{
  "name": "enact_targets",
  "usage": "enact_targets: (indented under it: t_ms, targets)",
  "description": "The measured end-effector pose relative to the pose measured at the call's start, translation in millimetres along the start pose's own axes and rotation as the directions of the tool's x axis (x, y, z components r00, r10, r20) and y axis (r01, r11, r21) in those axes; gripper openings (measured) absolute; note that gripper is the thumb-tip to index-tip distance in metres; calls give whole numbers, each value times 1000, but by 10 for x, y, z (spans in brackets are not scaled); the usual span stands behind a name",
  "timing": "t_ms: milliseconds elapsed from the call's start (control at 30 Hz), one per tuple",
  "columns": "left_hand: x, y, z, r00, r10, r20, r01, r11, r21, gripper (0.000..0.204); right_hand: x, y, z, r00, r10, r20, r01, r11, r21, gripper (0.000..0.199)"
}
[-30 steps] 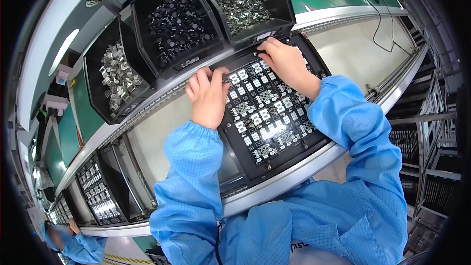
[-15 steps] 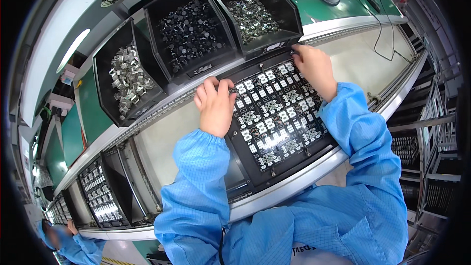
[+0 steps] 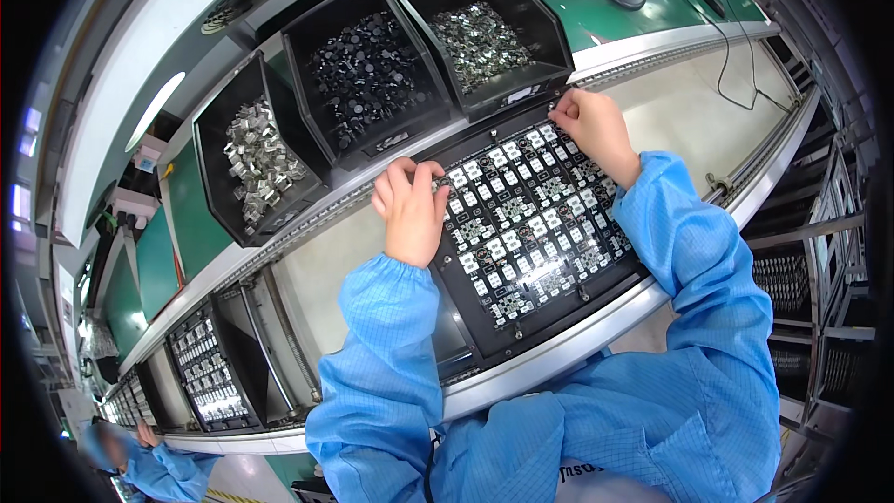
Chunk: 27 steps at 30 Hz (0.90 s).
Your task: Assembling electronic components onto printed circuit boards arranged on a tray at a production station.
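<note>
A dark fixture frame (image 3: 470, 331) holds a black circuit-board panel (image 3: 510, 208) with rows of white squares and small parts. My left hand (image 3: 410, 214) is at the panel's upper left corner, fingers bent and closed, thumb and index fingertips together at the edge. Whatever those fingertips grip is hidden. At the far right edge of the frame, my right hand (image 3: 596, 129) is closed in a pinch, its fingertips by the frame's rim. Anything between them is too small to make out.
Behind the frame stand black bins with silver metal pieces (image 3: 261, 163), dark round parts (image 3: 363, 74) and small shiny parts (image 3: 480, 42). Metal rails (image 3: 643, 303) border the conveyor. Another loaded fixture (image 3: 207, 373) sits left, near a person in blue (image 3: 163, 470). A cable (image 3: 722, 84) trails at right.
The whole view has shifted slightly. My right fingers have curled in and drawn a little nearer at the frame's edge. My left hand stays at the same corner.
</note>
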<state>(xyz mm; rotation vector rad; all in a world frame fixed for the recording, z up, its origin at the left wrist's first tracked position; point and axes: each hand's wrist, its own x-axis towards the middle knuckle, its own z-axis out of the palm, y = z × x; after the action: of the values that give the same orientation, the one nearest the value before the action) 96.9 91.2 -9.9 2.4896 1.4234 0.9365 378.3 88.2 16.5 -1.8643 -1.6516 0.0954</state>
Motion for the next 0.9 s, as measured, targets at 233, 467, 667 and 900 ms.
enact_targets:
  t_ms: [233,467,667,900]
  targets:
    - [-113,75,-242,997,-1,-71,10,992,129,39,16,-108,-234,986,-142,87,129,981,141,18]
    - [-529,227,-431,977,-160,139,134,975,179,69,352,-514,-690,970,-171,172,66,870,489,20]
    - [-518,336,-294,958,-55,280,55,998,10,78,802,-623,169,889,-343,304,330,939,93,38]
    - [-32,-116,-443,923,334,191,-297,935,-195,46,962,-850,874,913,-294,282,346,925,-157,24]
